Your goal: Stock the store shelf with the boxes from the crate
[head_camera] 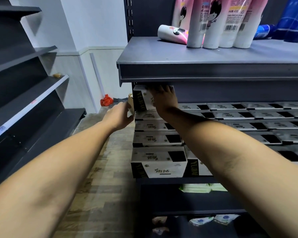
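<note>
1. At the left end of the shelf (175, 180), back corner: the top box (143, 100) sits as a second layer on the row of boxes (158, 140), just under the upper shelf (196, 71).
2. Right hand (163, 98): fingers spread flat on that box, pressing. Likely pushing it back and square, since clearance above is tight.
3. Left hand (118, 115): beside the box's outer end, probably a side stop against overhang. Fingers partly curled; can't tell if they grip anything.
4. Crate: not identifiable. The tan cardboard edge (130, 102) by the left fingers might be it.
</note>
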Demonstrator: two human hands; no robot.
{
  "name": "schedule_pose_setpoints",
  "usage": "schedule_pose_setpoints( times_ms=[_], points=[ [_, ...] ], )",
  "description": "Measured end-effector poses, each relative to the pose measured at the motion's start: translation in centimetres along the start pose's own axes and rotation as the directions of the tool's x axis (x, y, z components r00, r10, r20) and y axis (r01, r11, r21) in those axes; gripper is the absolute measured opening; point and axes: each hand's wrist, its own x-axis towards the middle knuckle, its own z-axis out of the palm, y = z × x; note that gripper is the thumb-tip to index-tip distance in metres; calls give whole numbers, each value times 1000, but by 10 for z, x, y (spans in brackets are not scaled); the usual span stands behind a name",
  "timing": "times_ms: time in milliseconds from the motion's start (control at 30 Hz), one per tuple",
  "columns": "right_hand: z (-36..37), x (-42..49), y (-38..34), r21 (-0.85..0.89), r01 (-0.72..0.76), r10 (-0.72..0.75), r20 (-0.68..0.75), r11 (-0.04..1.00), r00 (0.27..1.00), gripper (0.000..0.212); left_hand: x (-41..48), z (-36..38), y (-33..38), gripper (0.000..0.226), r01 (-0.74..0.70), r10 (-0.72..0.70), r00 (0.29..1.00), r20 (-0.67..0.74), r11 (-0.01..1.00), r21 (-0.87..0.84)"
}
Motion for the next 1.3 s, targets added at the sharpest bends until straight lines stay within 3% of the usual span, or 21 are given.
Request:
schedule_pose_setpoints(
  times_ms=[367, 533, 733, 833, 933, 1067, 1300],
  points=[
    [3, 4, 4, 24, -3, 4, -31, 1000, 999, 70, 1, 8, -4, 31, 6, -5, 1000, -21, 1000, 10],
    [-7, 8, -7, -27, -69, 71, 78, 997, 994, 68, -4, 8, -5, 43, 18, -11, 997, -75, 996, 91],
    [-21, -16, -13, -65, -117, 120, 32, 991, 992, 72, -11, 5, 7, 32, -41, 46, 995, -85, 998, 56],
    [-29, -41, -6, -5, -134, 134, 50, 991, 990, 72, -14, 9, 20, 44, -129, 142, 986, -90, 982, 136],
    [-42, -71, 8, 41, -136, 132, 74, 990, 988, 70, -15, 17, 45, 46, -228, 246, 965, -87, 958, 176],
    [-67, -118, 37, 44, -195, 190, 93, 980, 977, 65, -23, 27, 97, 48, -291, 292, 956, -21, 955, 57],
    [-109, -197, 100, -2, -327, 324, 149, 945, 934, 64, -55, 49, 194, 52, -333, 323, 940, 107, 939, 87]
  ],
)
